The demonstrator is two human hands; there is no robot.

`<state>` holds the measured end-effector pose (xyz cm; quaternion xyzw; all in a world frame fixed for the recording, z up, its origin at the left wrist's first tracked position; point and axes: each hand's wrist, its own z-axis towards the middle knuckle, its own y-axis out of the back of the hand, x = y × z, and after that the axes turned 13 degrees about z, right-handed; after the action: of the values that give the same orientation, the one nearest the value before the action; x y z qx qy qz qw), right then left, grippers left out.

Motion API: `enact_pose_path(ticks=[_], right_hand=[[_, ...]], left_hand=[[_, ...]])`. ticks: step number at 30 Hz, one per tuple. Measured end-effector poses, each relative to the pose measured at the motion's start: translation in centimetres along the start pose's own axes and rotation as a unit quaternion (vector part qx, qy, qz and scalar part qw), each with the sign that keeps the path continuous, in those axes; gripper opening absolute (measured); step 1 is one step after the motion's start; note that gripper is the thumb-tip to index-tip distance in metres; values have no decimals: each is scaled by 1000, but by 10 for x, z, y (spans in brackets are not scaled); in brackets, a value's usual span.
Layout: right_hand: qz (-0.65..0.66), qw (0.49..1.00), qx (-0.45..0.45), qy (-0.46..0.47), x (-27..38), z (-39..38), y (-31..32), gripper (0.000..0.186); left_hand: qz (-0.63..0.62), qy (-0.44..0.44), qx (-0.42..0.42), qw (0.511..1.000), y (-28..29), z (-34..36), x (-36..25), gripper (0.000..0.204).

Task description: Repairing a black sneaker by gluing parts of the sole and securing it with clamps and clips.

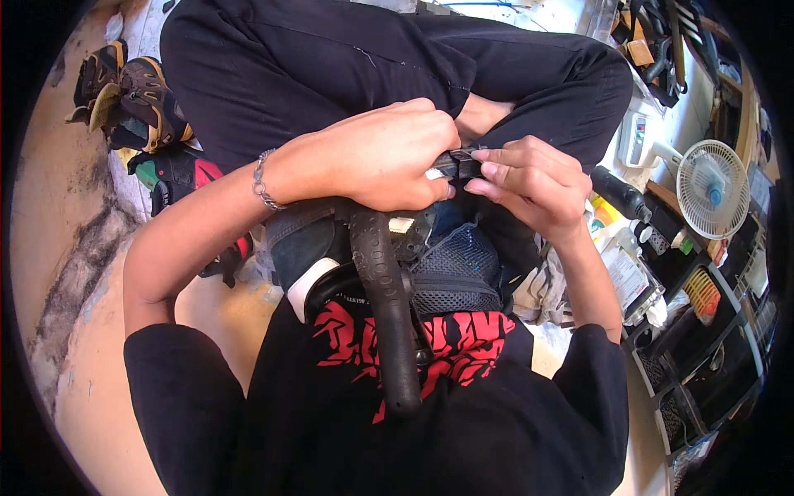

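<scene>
Pinching a small dark piece (466, 168) just above crossed legs.

Curling the left hand (401, 157), palm down, around one end of the dark piece (partly hidden under the fingers), while pinching the other end between thumb and fingertips of the right hand (533, 182). Wearing a chain bracelet (265, 180) on the left wrist. Bearing, just below the left hand, a curved black handle (385, 289) with a textured upper part, pointing down over a black shirt (397, 450) with red lettering, and beside it a dark mesh pouch (461, 260). Sitting in dark trousers (331, 74), with brown shoes (147, 99) lying off to the left, and with a white fan (713, 190) and a crowded dark rack (691, 405) standing off to the right.
</scene>
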<state>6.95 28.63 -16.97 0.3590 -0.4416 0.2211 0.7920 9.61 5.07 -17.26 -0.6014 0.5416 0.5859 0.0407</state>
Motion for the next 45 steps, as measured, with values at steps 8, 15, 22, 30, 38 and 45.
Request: enact_pose_path(ticks=[8, 15, 22, 30, 38, 45], right_hand=[[47, 998, 13, -27, -12, 0, 3, 30], [58, 995, -12, -76, -1, 0, 3, 36], [63, 985, -37, -154, 12, -5, 0, 38], [35, 988, -49, -141, 19, -7, -4, 44], [2, 993, -84, -88, 24, -6, -15, 47], [-16, 998, -49, -40, 26, -3, -6, 37]], left_hand=[[0, 35, -49, 998, -7, -4, -2, 30], [12, 47, -4, 999, -1, -1, -2, 31], [10, 4, -88, 996, -8, -3, 5, 31], [-73, 36, -32, 996, -1, -7, 3, 30], [-174, 59, -3, 983, 4, -21, 9, 35], [-83, 23, -51, 995, 3, -25, 1, 38]])
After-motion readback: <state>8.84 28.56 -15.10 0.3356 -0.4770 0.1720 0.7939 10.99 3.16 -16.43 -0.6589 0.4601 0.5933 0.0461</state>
